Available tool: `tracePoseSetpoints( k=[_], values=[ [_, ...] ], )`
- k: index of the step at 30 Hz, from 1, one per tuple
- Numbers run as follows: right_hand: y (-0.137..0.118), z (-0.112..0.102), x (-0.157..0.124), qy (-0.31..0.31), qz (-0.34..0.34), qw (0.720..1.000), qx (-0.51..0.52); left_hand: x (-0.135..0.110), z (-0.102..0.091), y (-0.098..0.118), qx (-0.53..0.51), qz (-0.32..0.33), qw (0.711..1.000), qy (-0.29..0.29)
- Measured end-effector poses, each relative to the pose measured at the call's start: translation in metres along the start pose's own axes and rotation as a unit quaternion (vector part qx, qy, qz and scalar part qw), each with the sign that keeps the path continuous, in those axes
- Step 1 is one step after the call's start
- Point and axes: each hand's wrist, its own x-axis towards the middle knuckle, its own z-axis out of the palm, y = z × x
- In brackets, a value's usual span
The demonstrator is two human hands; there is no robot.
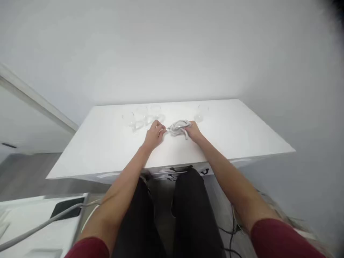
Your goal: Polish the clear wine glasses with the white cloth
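Observation:
A white cord (pixel 178 126), looped into a loose bundle, lies low over the middle of the white tabletop (pixel 107 150). My right hand (pixel 194 131) is closed around the right side of the bundle. At the bundle's left end, my left hand (pixel 156 133) pinches a thin part of the cord between its fingertips. Whether that part is a plug or a plain end is too small to tell. Several clear glasses (pixel 139 116) stand behind and left of my left hand, faint against the white. Another clear glass (pixel 200 114) is just behind my right hand.
A plain wall (pixel 166 53) rises behind the cabinet, whose drawers have dark handles (pixel 180 169). At lower left, a white surface (pixel 29 229) carries a dark flat panel (pixel 67 208), with a grey cable (pixel 37 227) crossing it. Black cables (pixel 231 231) lie on the floor at lower right.

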Motion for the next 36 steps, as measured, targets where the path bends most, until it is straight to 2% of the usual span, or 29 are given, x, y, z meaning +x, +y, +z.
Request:
tracePoseSetpoints(
  k=[4,10,18,25,33,36],
  values=[
    [-0.01,0.002,-0.004,-0.015,-0.005,1.0,0.007,-0.001,0.001,0.001,0.017,0.018,0.999,-0.024],
    [-0.024,0.007,-0.007,-0.138,0.026,0.99,0.021,-0.002,0.0,0.005,0.026,0.029,0.999,-0.027],
    [-0.012,0.004,-0.004,-0.113,0.022,0.993,0.026,-0.002,0.001,0.002,0.013,0.041,0.999,-0.013],
    [-0.014,0.006,-0.005,-0.096,-0.008,0.995,0.028,-0.003,0.001,-0.001,0.032,0.041,0.998,-0.031],
    [-0.018,0.011,-0.006,-0.119,0.035,0.991,0.047,-0.002,-0.002,0.004,0.021,0.022,0.999,-0.037],
    [-0.016,0.011,-0.007,-0.108,0.06,0.991,0.048,-0.002,-0.003,0.007,0.02,0.014,0.999,-0.045]
  ],
)
